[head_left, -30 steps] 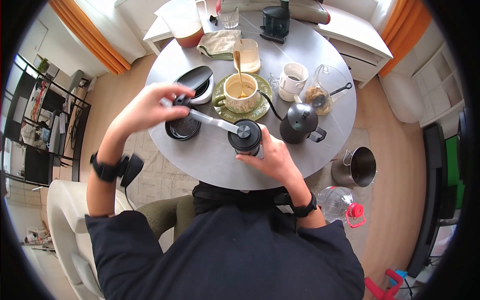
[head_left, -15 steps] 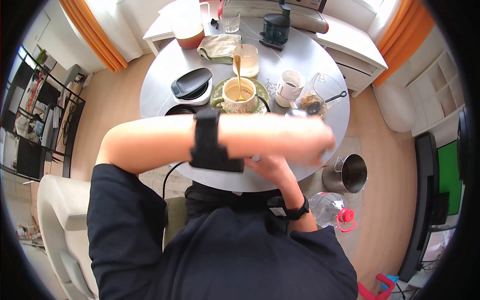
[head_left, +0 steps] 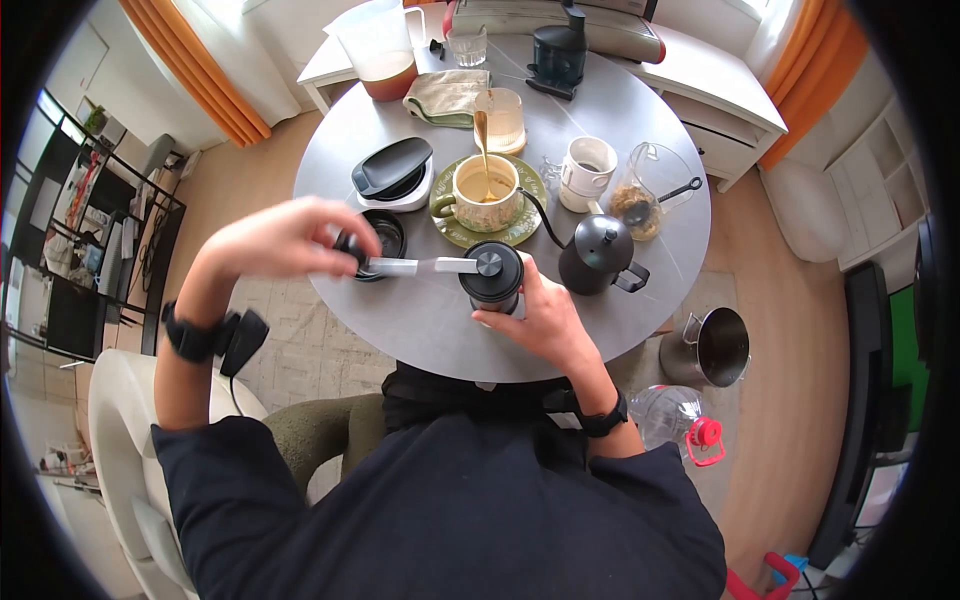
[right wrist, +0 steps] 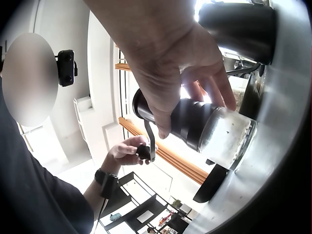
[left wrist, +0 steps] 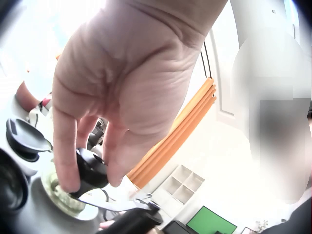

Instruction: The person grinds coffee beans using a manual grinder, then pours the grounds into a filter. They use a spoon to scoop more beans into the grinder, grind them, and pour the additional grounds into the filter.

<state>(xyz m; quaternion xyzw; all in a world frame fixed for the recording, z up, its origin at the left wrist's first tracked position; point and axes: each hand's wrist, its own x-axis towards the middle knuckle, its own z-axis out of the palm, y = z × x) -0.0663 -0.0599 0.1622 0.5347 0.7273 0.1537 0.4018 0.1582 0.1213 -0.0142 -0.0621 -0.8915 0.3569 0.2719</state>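
A black hand coffee grinder (head_left: 494, 285) stands upright at the table's near edge, its clear jar (right wrist: 226, 139) down on the tabletop. My right hand (head_left: 550, 322) grips its body, thumb and fingers wrapped round the dark cylinder. From the lid a silver crank arm (head_left: 430, 266) reaches left. My left hand (head_left: 300, 240), blurred in the head view, pinches the black crank knob (left wrist: 90, 173) between fingers and thumb. Beneath and behind that knob lies a round black dish (head_left: 385, 240). A black gooseneck kettle (head_left: 598, 262) stands just right of the grinder.
Behind the grinder, a cup (head_left: 487, 208) with a gold spoon sits on a green saucer (head_left: 449, 226). A white scale (head_left: 412, 196) bears a black tray. Farther right are a mug (head_left: 587, 175) and a glass carafe (head_left: 660, 165) with a scoop. A pitcher (head_left: 385, 50) stands at the back.
My left hand has swung with the crank from the left across the front to the right, then back to the left. My right hand stays on the grinder.
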